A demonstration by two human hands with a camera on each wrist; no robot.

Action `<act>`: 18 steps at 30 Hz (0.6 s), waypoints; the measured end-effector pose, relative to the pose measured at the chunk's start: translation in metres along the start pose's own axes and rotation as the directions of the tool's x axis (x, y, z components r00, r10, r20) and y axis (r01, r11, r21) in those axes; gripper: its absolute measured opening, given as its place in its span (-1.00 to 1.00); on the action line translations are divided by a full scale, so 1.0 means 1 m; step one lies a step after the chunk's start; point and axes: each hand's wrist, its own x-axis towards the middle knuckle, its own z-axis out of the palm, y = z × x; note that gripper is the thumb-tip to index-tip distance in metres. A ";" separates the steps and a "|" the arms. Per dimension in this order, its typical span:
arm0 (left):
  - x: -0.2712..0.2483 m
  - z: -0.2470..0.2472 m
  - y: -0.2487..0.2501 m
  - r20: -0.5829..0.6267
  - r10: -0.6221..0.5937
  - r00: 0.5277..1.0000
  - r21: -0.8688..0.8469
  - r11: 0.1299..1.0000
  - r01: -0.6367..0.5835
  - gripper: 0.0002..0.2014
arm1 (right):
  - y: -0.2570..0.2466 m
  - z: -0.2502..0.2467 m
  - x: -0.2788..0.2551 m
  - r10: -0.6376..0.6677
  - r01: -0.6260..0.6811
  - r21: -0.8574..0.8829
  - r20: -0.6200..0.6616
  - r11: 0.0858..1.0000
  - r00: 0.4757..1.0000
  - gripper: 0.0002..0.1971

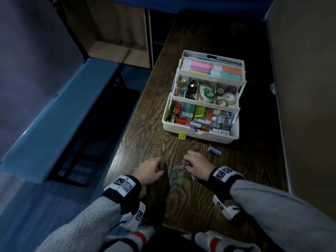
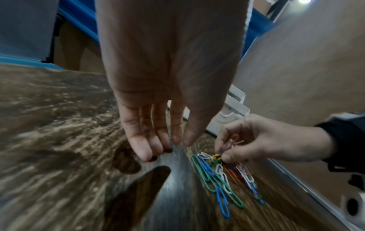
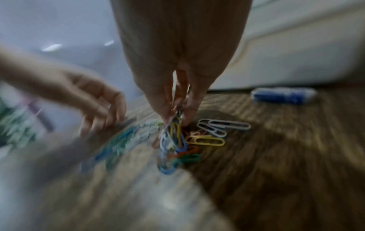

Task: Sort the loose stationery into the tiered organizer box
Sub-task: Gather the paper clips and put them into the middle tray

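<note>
The right hand [image 1: 195, 165] pinches a bunch of clips [image 3: 173, 137], gathering them near the table's [image 1: 145, 124] front edge. The left hand [image 1: 151, 170], fingers loosely together and empty, flanks the remaining pile [image 1: 177, 176]. The box [image 1: 200, 131] stands open further back to receive them.

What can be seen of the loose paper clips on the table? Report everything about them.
The paper clips are a small scattered heap of coated wire clips, green, blue, white, yellow and red-orange, lying flat and overlapping on the dark wood-grain table near its front edge, between the two hands and apart from the organizer box. The right hand pinches a bunch of them at the fingertips, some hanging down onto the heap. The left hand is beside the heap, its fingers by the table, holding none.
</note>
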 end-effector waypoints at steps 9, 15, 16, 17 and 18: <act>0.018 0.018 0.050 0.149 0.027 0.989 -0.002 1.000 -0.027 -0.28 | 0.024 -0.017 -0.013 0.371 -0.257 0.513 -0.132 0.819 0.919 -0.93; 0.034 0.019 0.073 0.138 0.106 0.985 -0.021 0.994 -0.104 -0.39 | 0.041 -0.028 -0.032 0.449 -0.219 0.680 -0.181 0.700 0.875 -0.92; 0.035 0.018 0.073 0.145 0.140 0.979 0.049 0.988 -0.149 -0.37 | 0.043 -0.029 -0.035 0.460 -0.214 0.696 -0.187 0.686 0.868 -0.91; 0.035 0.016 0.072 0.167 0.191 0.967 0.166 0.962 -0.218 -0.31 | 0.046 -0.030 -0.038 0.470 -0.211 0.711 -0.188 0.671 0.862 -0.91; 0.036 0.015 0.069 0.210 0.252 0.945 0.301 0.903 -0.308 -0.23 | 0.048 -0.031 -0.041 0.480 -0.212 0.724 -0.184 0.657 0.858 -0.90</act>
